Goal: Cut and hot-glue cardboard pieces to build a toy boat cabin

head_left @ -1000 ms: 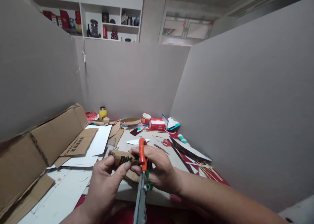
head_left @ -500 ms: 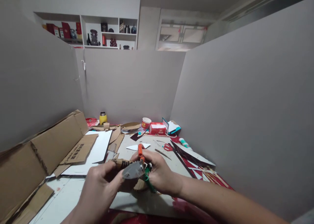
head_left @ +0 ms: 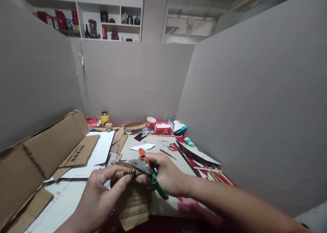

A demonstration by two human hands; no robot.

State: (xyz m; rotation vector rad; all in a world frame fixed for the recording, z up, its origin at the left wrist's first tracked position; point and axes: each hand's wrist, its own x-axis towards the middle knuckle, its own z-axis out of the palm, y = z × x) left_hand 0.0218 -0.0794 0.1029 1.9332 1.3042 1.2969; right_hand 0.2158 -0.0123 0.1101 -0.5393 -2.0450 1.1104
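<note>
My left hand (head_left: 102, 195) pinches a folded strip of brown cardboard (head_left: 126, 173) with black print, thumb and fingers on its near end. A larger corrugated flap (head_left: 134, 205) hangs below it. My right hand (head_left: 166, 175) grips scissors (head_left: 144, 165) with one orange and one green handle. Their grey blades point left and lie against the top of the strip. Both hands meet above the table's front middle.
A big flattened cardboard box (head_left: 43, 151) leans at the left. White sheets (head_left: 99, 151) lie beside it. Red scissors (head_left: 173, 147), a glue stick (head_left: 189, 142), a red box (head_left: 162, 128), a paper cup (head_left: 150, 122) and a yellow flask (head_left: 104, 117) sit farther back. Grey partition walls surround the table.
The scissors swung from pointing down at me to lying flat, blades pointing left on the cardboard strip. The corrugated flap now hangs visible under my hands.
</note>
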